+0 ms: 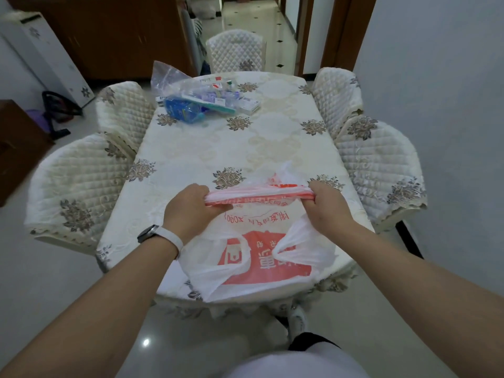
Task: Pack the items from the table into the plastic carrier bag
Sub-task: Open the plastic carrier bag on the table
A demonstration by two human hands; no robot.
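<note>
While the left hand (188,205) and right hand (328,204) each pinch an end of the white-and-red plastic carrier bag (261,249), stretched crosswise on the surface's (207,148) near edge, the boxed items (210,98) lie far beyond it, slightly leftward.

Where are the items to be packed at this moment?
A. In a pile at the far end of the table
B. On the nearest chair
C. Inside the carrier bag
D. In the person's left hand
A: the items lie heaped at the table's far end, while the left hand and right hand both grip the carrier bag at the near edge.
</note>
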